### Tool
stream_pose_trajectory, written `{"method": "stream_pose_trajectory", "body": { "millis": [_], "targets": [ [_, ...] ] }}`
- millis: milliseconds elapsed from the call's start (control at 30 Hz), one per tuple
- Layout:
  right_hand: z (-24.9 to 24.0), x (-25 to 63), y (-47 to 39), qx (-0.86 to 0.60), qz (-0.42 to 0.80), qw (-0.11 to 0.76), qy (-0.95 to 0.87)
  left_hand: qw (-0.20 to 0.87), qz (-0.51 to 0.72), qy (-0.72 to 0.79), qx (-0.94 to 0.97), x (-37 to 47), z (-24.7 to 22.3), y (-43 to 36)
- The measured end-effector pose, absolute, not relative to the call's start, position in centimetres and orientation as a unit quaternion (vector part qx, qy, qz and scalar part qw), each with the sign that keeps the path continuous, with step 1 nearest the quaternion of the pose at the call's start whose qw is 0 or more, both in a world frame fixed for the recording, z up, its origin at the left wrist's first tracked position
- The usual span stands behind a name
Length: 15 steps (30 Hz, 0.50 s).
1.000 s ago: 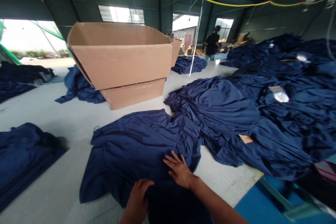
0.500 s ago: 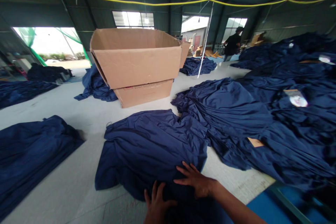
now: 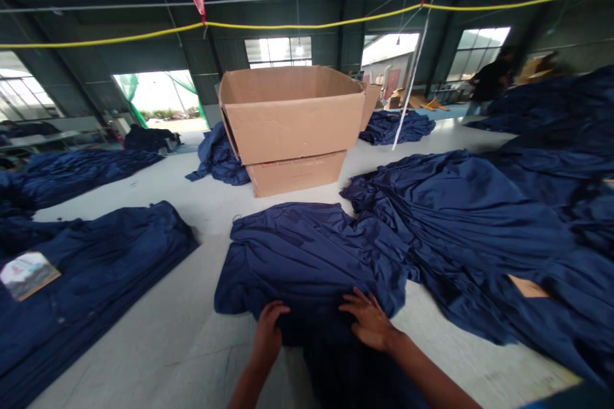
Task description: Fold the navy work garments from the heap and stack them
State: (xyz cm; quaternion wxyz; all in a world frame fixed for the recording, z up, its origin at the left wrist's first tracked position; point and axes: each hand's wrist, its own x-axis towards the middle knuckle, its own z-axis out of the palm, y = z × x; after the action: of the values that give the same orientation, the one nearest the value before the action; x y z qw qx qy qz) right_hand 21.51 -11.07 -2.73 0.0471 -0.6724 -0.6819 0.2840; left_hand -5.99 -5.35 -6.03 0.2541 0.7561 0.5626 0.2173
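A crumpled navy fabric piece (image 3: 307, 255) lies on the pale table in front of me, its near end hanging toward my body. My right hand (image 3: 369, 321) rests on its near right part, fingers stretched out and apart. At the near left edge of the same fabric, my left hand (image 3: 269, 332) has its fingers curled over the cloth and drawn together; the underside of that grip is hidden. More navy fabric (image 3: 446, 204) is heaped to the right and meets this piece.
Beyond the fabric stands a large open cardboard box (image 3: 297, 128) on another carton (image 3: 300, 172). Another navy pile (image 3: 110, 255) with a printed packet (image 3: 29, 276) lies left. A brown card (image 3: 527, 286) sits on the right heap. A person (image 3: 492, 83) stands far right.
My view has turned left, so the scene sits further right. My left hand has gone from spread fingers on the cloth to curled fingers at its left edge. My right hand stays spread on it.
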Motion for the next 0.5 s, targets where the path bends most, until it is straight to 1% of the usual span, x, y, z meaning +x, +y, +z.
{"method": "stream_pose_trajectory", "body": {
  "millis": [100, 267, 400, 500],
  "targets": [
    [-1.9, 19.0, -9.1, -0.649, 0.278, 0.062, -0.705, 0.176, 0.265, 0.643, 0.696, -8.8, -4.8, -2.5],
    [-0.8, 12.8, -4.7, -0.61, 0.258, 0.076, -0.745, 0.135, 0.28, 0.725, 0.614, -12.5, -4.4, 0.5],
    [-0.6, 7.6, -1.4, -0.58, 0.233, 0.09, -0.775, 0.129, 0.292, 0.793, 0.518, -15.1, -5.1, 2.1],
    [-1.5, 4.5, 0.9, -0.57, 0.221, 0.1, -0.785, 0.159, 0.302, 0.816, 0.467, -16.8, -5.7, 3.6]
  ]
}}
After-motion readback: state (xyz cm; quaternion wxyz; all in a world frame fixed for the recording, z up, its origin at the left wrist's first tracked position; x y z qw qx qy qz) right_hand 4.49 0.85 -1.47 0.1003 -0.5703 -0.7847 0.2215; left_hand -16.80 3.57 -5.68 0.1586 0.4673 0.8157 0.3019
